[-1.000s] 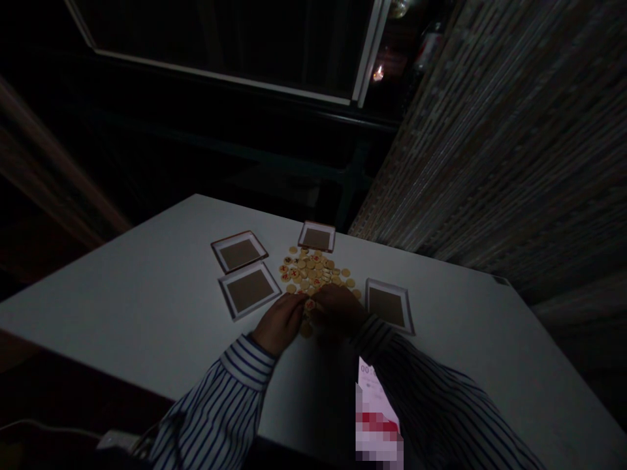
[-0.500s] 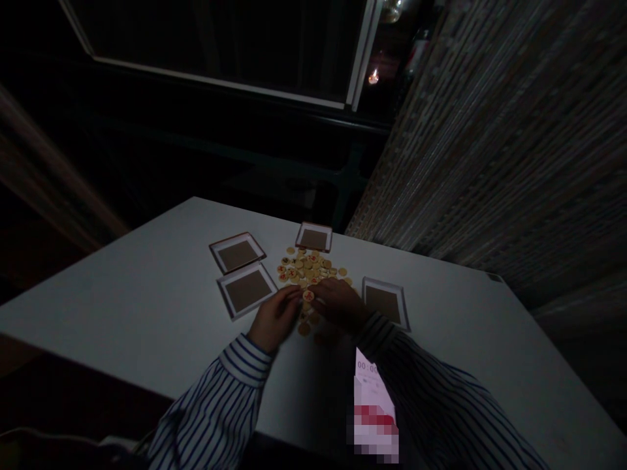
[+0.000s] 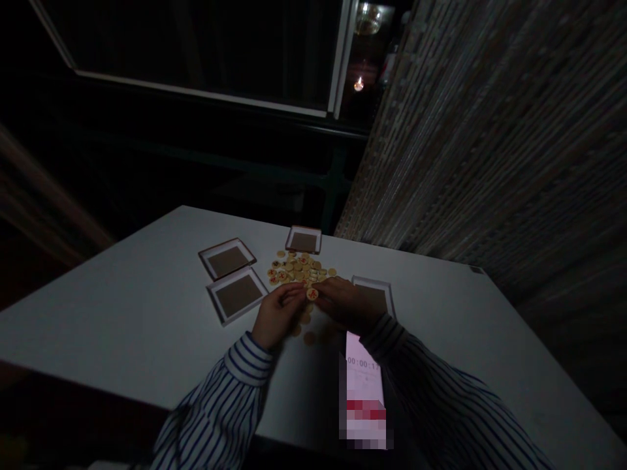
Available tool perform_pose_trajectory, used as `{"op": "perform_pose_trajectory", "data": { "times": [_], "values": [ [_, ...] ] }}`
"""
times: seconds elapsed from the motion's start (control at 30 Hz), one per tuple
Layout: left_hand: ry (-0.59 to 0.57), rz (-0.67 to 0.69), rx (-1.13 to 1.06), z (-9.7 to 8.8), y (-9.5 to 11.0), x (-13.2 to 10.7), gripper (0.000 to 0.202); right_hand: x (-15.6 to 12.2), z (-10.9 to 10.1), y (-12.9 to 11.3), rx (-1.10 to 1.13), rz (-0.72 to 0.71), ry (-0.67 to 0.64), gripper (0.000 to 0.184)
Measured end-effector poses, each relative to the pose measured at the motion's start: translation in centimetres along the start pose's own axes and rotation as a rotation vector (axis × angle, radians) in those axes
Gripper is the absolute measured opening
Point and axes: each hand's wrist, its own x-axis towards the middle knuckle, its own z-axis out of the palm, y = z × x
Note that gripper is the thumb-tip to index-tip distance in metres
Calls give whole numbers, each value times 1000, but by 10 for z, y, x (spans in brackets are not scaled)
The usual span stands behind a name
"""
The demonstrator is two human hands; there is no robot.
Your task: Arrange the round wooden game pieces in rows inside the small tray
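A round, pale wooden Chinese chess piece [image 3: 312,294] with a red character faces me between the fingertips of both hands. My left hand [image 3: 277,314] pinches at its left edge, thumb and forefinger together. From the other side, the curled fingers of my right hand [image 3: 349,304] meet its right edge; their undersides are hidden. Just beyond lies a loose pile of Chinese chess pieces [image 3: 298,266], some showing red or dark characters, others blank side up. A few more pieces [image 3: 309,338] lie on the table below my hands, in shadow.
On the white table [image 3: 147,313], two shallow trays [image 3: 226,258] [image 3: 238,294] sit left of the pile. Another tray [image 3: 304,240] stands behind it, and a tray [image 3: 375,294] at right is partly covered by my right hand. A lit phone [image 3: 363,372] showing a timer lies near my right forearm.
My hands still meet around a red-marked piece, which now sits slightly higher and further right in view. The camera has turned a little, shifting the trays and pile left; more of the phone shows.
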Motion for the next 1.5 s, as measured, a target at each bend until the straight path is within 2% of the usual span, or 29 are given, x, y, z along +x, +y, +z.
{"op": "perform_pose_trajectory", "data": {
  "times": [0.1, 0.37, 0.53, 0.7, 0.9, 1.17, 1.37, 1.5],
  "values": [
    [-28, -31, -32, 8, 2, 1, 47, -9, -3, 6, 32, 6, 46, 27],
    [-52, -7, 38, 31, 4, 1, 41, -34, -6, 17, 114, 5, 181, 29],
    [-76, 25, 102, 47, 2, -2, 32, -50, -11, 22, 108, 25, 213, 29],
    [-98, 93, 161, 65, -3, -3, 26, -66, -12, 32, 115, 116, 209, 27],
    [-118, -1, 145, 83, -10, -4, 22, -83, -10, 36, 245, 159, 347, 24],
    [-248, -39, 38, 98, -8, -5, 18, -95, -9, 39, 391, 248, 439, 23],
    [-265, 3, 129, 106, -10, 4, 22, -98, -15, 40, 397, 256, 478, 22],
    [-293, -6, 97, 113, -13, 11, 24, -101, -15, 44, 432, 268, 498, 20]
  ]
}}
